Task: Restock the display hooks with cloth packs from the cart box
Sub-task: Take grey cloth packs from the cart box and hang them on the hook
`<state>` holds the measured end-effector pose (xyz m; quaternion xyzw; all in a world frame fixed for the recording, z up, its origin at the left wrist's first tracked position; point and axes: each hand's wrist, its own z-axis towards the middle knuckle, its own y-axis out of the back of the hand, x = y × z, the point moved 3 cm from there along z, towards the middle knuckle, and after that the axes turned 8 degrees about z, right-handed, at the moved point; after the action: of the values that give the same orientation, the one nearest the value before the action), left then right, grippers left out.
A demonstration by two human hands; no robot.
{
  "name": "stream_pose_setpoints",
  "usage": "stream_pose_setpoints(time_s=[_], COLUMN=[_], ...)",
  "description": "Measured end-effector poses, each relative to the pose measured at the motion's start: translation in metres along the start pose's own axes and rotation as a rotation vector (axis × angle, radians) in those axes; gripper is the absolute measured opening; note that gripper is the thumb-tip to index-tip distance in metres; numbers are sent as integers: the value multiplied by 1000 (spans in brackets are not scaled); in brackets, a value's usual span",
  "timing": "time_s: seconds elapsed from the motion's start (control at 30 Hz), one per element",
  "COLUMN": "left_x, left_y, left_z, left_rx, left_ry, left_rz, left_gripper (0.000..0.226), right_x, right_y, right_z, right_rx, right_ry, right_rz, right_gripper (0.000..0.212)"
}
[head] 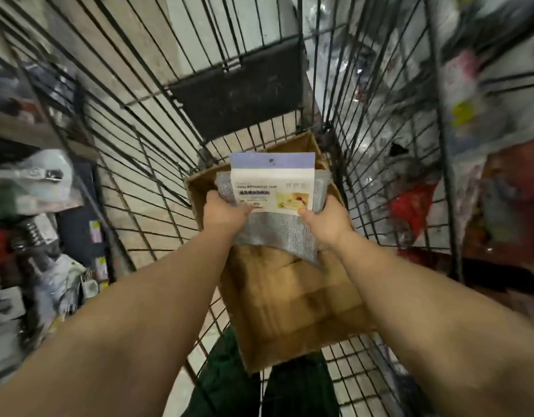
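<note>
I hold a cloth pack [273,188] with both hands above the open cardboard box [293,296] in the wire cart. The pack is grey mesh cloth with a white and purple paper label facing me. My left hand [223,213] grips its left edge, thumb on the label. My right hand [327,219] grips its right edge the same way. The lower part of the cloth hangs down between my wrists. What lies inside the box is blurred. No display hooks are clearly visible.
The black wire cart [145,182] surrounds the box, with a dark flap [238,94] at its far end. Shelves of packaged goods [34,188] stand to the left. Hanging bagged goods [470,145] crowd the right. Green trousers [229,380] show below the box.
</note>
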<state>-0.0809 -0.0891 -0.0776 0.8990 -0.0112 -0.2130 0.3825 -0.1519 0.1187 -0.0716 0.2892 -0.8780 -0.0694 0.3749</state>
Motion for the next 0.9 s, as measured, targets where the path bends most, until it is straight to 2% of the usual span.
stream_pose_setpoints(time_s=[0.1,0.27,0.4,0.57,0.7,0.9], left_x=[-37,-98,-123,-142,-143,-84], left_y=[35,79,102,119,108,69], left_z=[-32,-92,-151,-244,-352,-530], left_rx=[-10,-25,105,201,347,563], left_ry=[-162,-483,-703,-939,-1139,-1427], left_rz=[-29,24,-21,18,130,180], left_gripper=[57,50,49,60,45,47], right_x=[36,76,72,49,8,-101], right_y=[26,79,102,124,151,166], right_z=[-39,-120,-202,-320,-426,-593], right_rx=[-74,-335,-561,-808,-1034,-1342], right_ry=[90,204,227,246,194,97], right_rz=[74,128,219,320,387,496], right_gripper=[44,47,42,40,39,39])
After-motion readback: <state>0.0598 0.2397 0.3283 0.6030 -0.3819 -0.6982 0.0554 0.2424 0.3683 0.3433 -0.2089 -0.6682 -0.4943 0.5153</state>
